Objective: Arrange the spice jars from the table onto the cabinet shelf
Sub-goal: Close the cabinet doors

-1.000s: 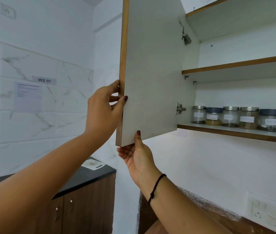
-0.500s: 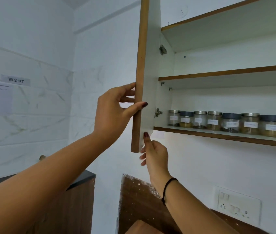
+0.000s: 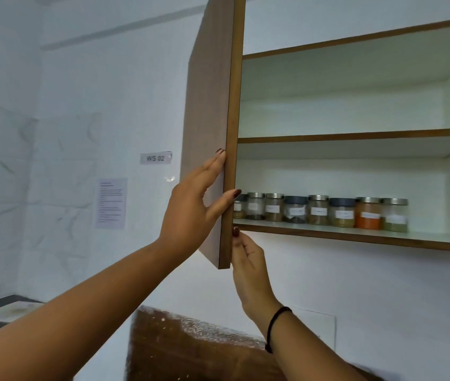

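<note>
Head view: spice jars point(image 3: 320, 210) right of cabinet door point(image 3: 210, 92), past left hand point(image 3: 190, 213) pinching its edge; right hand point(image 3: 248, 259) loose-fingered, thumb on door. Jars labelled, lidded.

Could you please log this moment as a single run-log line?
left hand holds cabinet door edge | right hand thumb touches door's lower edge | spice jars in row on bottom shelf

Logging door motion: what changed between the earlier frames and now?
The cabinet door has swung toward closing: its white inner face showed earlier, now its wood outer face does. The left hand shifted from fingers wrapped round the edge to fingers flat on the outer face, thumb over the edge. The right hand stays at its lower edge; the spice jars stay lined up on the lower shelf.
</note>
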Motion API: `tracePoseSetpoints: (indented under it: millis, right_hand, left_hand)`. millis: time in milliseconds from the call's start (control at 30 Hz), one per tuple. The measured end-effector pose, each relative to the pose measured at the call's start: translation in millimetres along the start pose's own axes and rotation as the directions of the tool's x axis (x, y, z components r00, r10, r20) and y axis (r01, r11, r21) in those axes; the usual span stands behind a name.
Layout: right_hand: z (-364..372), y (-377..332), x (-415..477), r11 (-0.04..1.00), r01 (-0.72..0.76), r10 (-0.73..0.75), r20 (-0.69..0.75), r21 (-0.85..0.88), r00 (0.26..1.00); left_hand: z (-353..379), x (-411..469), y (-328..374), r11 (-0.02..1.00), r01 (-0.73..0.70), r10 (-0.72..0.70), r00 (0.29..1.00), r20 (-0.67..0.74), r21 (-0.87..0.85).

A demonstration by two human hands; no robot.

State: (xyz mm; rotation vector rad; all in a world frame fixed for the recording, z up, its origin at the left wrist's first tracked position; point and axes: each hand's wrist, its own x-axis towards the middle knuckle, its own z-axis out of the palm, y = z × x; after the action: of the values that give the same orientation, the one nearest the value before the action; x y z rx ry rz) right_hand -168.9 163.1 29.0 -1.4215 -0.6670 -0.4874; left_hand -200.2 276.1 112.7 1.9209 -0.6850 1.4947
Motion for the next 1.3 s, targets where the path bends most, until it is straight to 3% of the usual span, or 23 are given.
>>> tracePoseSetpoints:
  millis: [233,400,933,1300]
  right_hand:
    - [-40.0,4.2,-4.2,0.994,0.096,-0.097,-0.016,-0.058,0.995]
    - [-65.8,11.9,-1.5,0.98,0.12,-0.139,-0.115,-0.157,0.984]
    - [-132.8,36.7,7.0,0.936,0.038,-0.166,-0.343,-0.35,0.924]
    - [-170.7,57.9,32.7,0.904,-0.059,-0.13,-0.405,-0.424,0.905]
  left_hand:
    - [45.0,7.0,-0.2,0.989,-0.112,0.107,0.993,0.058,0.1]
    - [74.1,10.0,1.4,0.989,-0.143,0.137,0.983,0.123,0.035]
    - [155.8,25.4,5.6,0.977,-0.184,0.164,0.972,0.167,0.109]
    - [204.3,29.1,4.5,0.976,-0.169,0.131,0.959,0.252,0.135]
